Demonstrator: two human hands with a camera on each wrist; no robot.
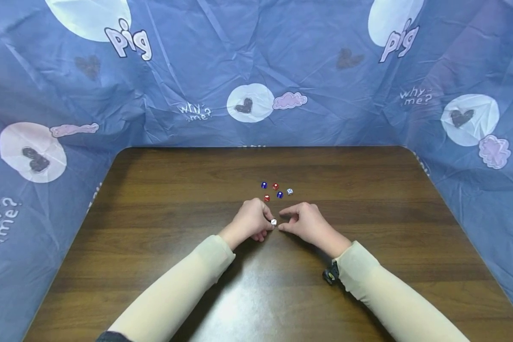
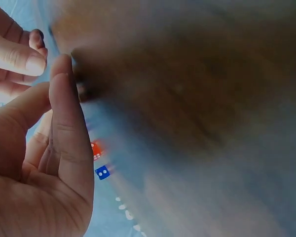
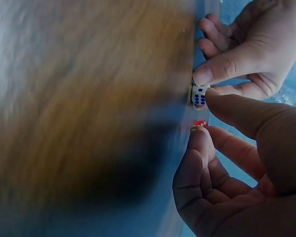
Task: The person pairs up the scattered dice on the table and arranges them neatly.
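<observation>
At the thumb and index fingertips of my left hand point(image 1: 252, 219), a small white die point(image 1: 273, 222) is pinched, dots facing up. My right hand point(image 1: 308, 223) is just to its right, thumb and index finger spread apart with nothing between them. In the right wrist view the white die point(image 3: 200, 96) shows blue dots beside the left thumb, and the right thumb tip overlaps its edge. The fingers of my left hand point(image 2: 54, 148) hide that die in the left wrist view.
Beyond the hands on the wooden table point(image 1: 175, 180) lie a red die point(image 1: 267, 197), another red die point(image 1: 275, 186), a blue die point(image 1: 264, 185), a second blue die point(image 1: 280, 194) and a white die point(image 1: 289, 191). A blue printed cloth point(image 1: 222, 61) hangs around the table.
</observation>
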